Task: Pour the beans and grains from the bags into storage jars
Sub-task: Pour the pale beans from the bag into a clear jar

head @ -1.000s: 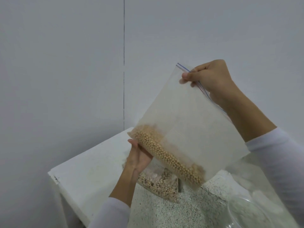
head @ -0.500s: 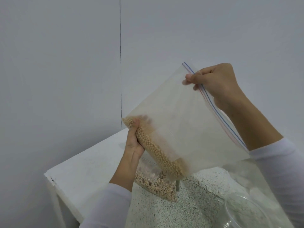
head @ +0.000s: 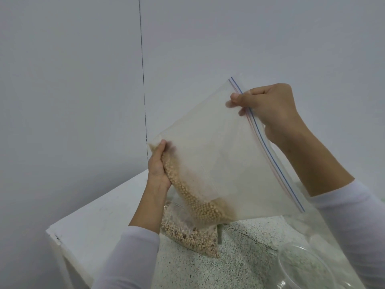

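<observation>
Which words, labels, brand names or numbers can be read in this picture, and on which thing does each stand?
None can be read.
Clear zip bag of yellow beans: only a blue and red seal stripe, no print.
Second clear bag of mixed beans: no label visible.
Clear plastic jar: no label visible.
</observation>
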### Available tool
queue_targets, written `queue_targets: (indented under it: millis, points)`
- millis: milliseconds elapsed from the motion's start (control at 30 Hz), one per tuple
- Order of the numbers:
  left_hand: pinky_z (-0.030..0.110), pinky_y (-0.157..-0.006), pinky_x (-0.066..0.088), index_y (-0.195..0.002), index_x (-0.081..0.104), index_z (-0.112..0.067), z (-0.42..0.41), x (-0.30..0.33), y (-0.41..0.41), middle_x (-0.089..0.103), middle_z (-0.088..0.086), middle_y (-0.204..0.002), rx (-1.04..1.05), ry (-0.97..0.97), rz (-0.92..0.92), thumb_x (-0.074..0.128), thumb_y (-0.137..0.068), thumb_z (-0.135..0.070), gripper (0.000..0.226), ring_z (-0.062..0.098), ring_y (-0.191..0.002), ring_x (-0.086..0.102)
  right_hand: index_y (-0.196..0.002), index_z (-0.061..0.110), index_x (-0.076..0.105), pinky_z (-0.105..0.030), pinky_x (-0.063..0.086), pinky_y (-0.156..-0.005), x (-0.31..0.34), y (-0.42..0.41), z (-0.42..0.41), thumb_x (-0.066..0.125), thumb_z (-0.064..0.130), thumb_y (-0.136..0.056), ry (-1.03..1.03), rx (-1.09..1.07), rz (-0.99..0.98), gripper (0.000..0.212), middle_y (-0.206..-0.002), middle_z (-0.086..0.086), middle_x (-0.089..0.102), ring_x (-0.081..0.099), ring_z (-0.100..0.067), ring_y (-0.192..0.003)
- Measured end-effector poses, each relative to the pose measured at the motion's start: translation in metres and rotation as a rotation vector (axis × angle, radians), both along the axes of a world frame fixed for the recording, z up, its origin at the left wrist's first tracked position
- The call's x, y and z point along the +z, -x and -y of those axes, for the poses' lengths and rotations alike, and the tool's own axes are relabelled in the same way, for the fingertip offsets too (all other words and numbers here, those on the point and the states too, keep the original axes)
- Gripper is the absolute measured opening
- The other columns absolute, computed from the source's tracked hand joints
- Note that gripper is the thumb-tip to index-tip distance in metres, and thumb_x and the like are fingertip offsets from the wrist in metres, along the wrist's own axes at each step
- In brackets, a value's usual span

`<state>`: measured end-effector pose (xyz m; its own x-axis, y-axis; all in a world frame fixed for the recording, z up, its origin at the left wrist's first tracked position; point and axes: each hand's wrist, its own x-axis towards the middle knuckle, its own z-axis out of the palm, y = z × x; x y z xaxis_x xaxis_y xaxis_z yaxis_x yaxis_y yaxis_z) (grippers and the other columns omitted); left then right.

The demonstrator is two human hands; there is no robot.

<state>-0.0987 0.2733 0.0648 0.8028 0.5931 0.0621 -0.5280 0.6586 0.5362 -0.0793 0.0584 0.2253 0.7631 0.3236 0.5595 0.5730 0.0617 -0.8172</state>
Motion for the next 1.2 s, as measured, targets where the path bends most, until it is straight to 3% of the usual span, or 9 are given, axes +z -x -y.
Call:
queue_targets:
  millis: [100,233,300,367,467,700,867,933,1200]
  points:
    - [0.037,-0.088,0.051,-0.081,0.073,-0.014,0.001,0.005,0.001,0.069,0.004,-0.09,0.028,0.005,-0.021,0.07,-0.08,-0.021,0.008,0.018,-0.079,0.066,-0.07,0.002,0.07,-0.016,0.047,-0.058,-0.001,-0.001,0.006,0.073,0.01,-0.08,0.007,-0.001,-0.002,0.013,-0.072,0.001,0.073,0.055,-0.008,-0.05]
    - [0.034,-0.087,0.052,-0.067,0.074,-0.015,0.003,0.015,0.003,0.071,0.001,-0.08,0.066,-0.01,-0.006,0.065,-0.087,-0.018,0.022,0.017,-0.078,0.065,-0.072,0.002,0.07,-0.016,0.049,-0.06,0.001,-0.002,0.017,0.072,0.009,-0.081,0.017,-0.012,-0.01,0.012,-0.071,0.003,0.073,0.057,-0.007,-0.049]
    - [0.028,-0.073,0.056,-0.064,0.073,-0.015,0.004,0.021,0.004,0.071,-0.001,-0.072,0.085,-0.045,0.002,0.064,-0.088,-0.017,0.025,0.013,-0.068,0.067,-0.073,0.002,0.07,-0.016,0.051,-0.061,0.003,-0.003,0.025,0.073,0.009,-0.08,0.031,-0.016,-0.004,0.011,-0.071,0.004,0.073,0.058,-0.006,-0.05]
    - [0.026,-0.065,0.057,-0.071,0.072,-0.013,0.004,0.027,0.006,0.071,0.0,-0.068,0.107,-0.103,-0.002,0.064,-0.087,-0.014,0.018,0.012,-0.062,0.067,-0.075,-0.001,0.071,-0.017,0.054,-0.066,0.004,-0.004,0.034,0.076,0.01,-0.078,0.072,-0.046,0.02,0.012,-0.075,0.0,0.073,0.061,-0.008,-0.052]
    - [0.025,-0.067,0.057,-0.082,0.066,-0.007,0.004,0.033,0.009,0.072,0.001,-0.066,0.145,-0.198,-0.005,0.064,-0.087,-0.012,0.007,0.011,-0.06,0.068,-0.074,0.001,0.072,-0.018,0.055,-0.071,0.006,-0.008,0.048,0.082,0.014,-0.072,0.15,-0.12,0.086,0.016,-0.074,-0.007,0.073,0.065,-0.011,-0.057]
    - [0.025,-0.061,0.057,-0.057,0.074,-0.01,0.019,0.043,0.016,0.072,0.002,-0.066,0.185,-0.251,0.01,0.061,-0.09,-0.013,0.035,0.011,-0.059,0.068,-0.07,0.003,0.074,-0.022,0.053,-0.077,0.009,-0.003,0.079,0.084,0.022,-0.068,0.367,-0.195,0.281,0.022,-0.063,0.004,0.069,0.065,-0.008,-0.065]
    - [0.023,-0.056,0.056,-0.054,0.073,-0.01,0.033,0.048,0.024,0.071,0.002,-0.063,0.193,-0.26,0.033,0.059,-0.092,-0.01,0.041,0.01,-0.055,0.067,-0.072,0.005,0.073,-0.022,0.056,-0.076,0.005,-0.007,0.101,0.078,0.007,-0.073,0.413,-0.032,0.155,0.006,-0.075,-0.013,0.072,0.066,-0.01,-0.066]
    - [0.022,-0.055,0.055,-0.053,0.072,-0.009,0.039,0.05,0.029,0.07,0.002,-0.062,0.205,-0.273,0.039,0.058,-0.092,-0.008,0.042,0.011,-0.054,0.066,-0.066,0.01,0.072,-0.026,0.057,-0.079,0.002,-0.007,0.109,0.076,0.002,-0.075,0.366,0.039,0.092,0.013,-0.082,-0.018,0.072,0.069,-0.016,-0.071]
    - [0.022,-0.055,0.055,-0.059,0.071,-0.009,0.058,0.048,0.039,0.069,0.003,-0.062,0.228,-0.313,0.017,0.057,-0.093,-0.007,0.037,0.012,-0.054,0.065,-0.078,0.0,0.072,-0.026,0.056,-0.076,-0.023,-0.003,0.125,0.074,0.005,-0.077,0.144,0.065,-0.115,0.006,-0.077,-0.01,0.073,0.066,-0.018,-0.067]
